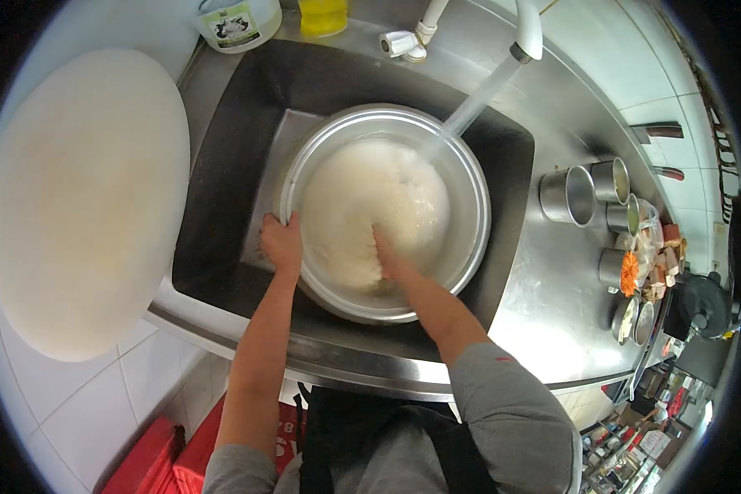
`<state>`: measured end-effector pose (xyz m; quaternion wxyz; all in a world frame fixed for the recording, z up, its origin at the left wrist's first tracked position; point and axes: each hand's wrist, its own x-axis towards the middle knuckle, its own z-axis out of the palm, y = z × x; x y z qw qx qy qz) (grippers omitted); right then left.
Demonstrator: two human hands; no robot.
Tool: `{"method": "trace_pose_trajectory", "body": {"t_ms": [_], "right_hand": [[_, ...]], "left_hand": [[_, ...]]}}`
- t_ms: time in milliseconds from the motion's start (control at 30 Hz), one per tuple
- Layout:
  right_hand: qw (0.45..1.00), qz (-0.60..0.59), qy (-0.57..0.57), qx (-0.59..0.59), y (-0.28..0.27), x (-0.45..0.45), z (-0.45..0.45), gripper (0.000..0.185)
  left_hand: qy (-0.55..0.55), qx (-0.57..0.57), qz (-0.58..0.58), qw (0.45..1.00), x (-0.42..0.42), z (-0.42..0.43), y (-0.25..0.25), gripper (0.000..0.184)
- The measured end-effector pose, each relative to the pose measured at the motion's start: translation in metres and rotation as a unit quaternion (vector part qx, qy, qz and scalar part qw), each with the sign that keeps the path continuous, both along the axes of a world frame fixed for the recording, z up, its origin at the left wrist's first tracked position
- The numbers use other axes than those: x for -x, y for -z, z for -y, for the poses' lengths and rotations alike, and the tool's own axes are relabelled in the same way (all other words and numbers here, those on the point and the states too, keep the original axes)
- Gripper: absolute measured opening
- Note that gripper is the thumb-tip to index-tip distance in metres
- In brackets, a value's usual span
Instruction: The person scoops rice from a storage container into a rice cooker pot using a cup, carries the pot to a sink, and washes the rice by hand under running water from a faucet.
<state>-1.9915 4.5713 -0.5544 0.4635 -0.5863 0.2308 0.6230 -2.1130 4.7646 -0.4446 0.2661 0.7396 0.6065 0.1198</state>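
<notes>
The rice (342, 263) is lying in the bowl (467, 222), under cloudy water (379, 177), directly below the right hand (387, 255), the nearer of 2. Its fingertips are hiding; I cannot tell their spread or hold. The left hand (281, 239) is part-curling, gripping the bowl's left edge.

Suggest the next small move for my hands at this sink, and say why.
Perhaps sweep your right hand gently through the cloudy water: it is already dipped in there, and your left hand is at the rim of the bowl, placed to steady it. The faucet is running into it, but the level sits below the rim.
</notes>
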Motion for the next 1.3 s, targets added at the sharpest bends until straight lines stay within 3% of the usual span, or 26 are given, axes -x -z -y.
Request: {"method": "trace_pose_trajectory", "body": {"t_ms": [67,167,267,367,400,467,567,667,700,767,800,867,933,1000,1067,1133,1300], "right_hand": [[0.984,-0.077,0.125,-0.096,-0.019,0.013,-0.027,0.072],[0.967,-0.068,0.144,-0.199,0.001,0.001,-0.056,0.062],[0.978,0.039,0.082,-0.187,-0.057,-0.033,-0.074,0.049],[0.969,0.142,0.107,-0.172,-0.012,-0.077,-0.073,0.035],[0.955,0.236,0.059,-0.168,-0.017,-0.088,-0.076,0.035],[0.897,0.412,-0.036,-0.154,-0.03,-0.108,-0.086,0.034],[0.775,0.605,-0.145,-0.115,0.018,-0.148,-0.109,0.038],[0.752,0.591,-0.293,0.016,0.03,-0.126,-0.155,0.046],[0.656,0.66,-0.364,0.04,0.023,-0.096,-0.165,0.05],[0.594,0.673,-0.439,0.043,-0.029,-0.034,-0.152,0.061],[0.637,0.629,-0.446,0.021,-0.055,-0.015,-0.14,0.067],[0.574,0.653,-0.494,-0.033,-0.061,0.013,-0.106,0.072],[0.517,0.627,-0.579,-0.067,-0.077,0.024,-0.07,0.072],[0.506,0.591,-0.619,-0.11,-0.096,0.018,-0.03,0.06],[0.454,0.619,-0.635,-0.086,-0.041,0.003,0.008,0.049],[0.54,0.568,-0.61,-0.111,-0.046,-0.035,0.016,0.036],[0.639,0.605,-0.464,0.106,-0.031,-0.111,0.022,0.03]], "left_hand": [[0.018,-0.013,0.011,1.0,0.002,0.002,-0.002,0.043],[-0.001,0.015,-0.003,1.0,-0.002,0.001,-0.01,0.046],[-0.016,0.029,-0.017,0.999,-0.004,0.0,-0.011,0.048],[-0.004,0.023,0.014,1.0,-0.001,-0.001,-0.006,0.046],[-0.002,0.028,0.004,1.0,-0.001,-0.001,-0.008,0.046],[0.002,0.038,-0.018,0.999,-0.002,-0.001,-0.015,0.046],[-0.006,0.051,-0.045,0.998,-0.002,-0.001,-0.015,0.045],[-0.006,0.044,-0.027,0.999,-0.002,-0.001,-0.015,0.045],[-0.005,0.039,-0.025,0.999,-0.002,-0.002,-0.014,0.045],[-0.003,0.032,-0.023,0.999,0.0,0.0,-0.008,0.045],[-0.002,0.019,-0.015,1.0,0.002,0.0,-0.004,0.045],[0.0,-0.008,0.005,1.0,0.001,0.0,0.004,0.045],[0.002,0.007,0.003,1.0,-0.001,0.0,-0.004,0.045],[0.003,0.02,-0.001,1.0,0.0,-0.001,-0.011,0.044],[0.004,0.032,0.0,0.999,-0.001,-0.001,-0.014,0.043],[-0.003,0.027,0.007,1.0,-0.003,0.001,-0.013,0.043],[0.0,0.022,-0.007,1.0,-0.002,0.0,-0.01,0.042]]}}
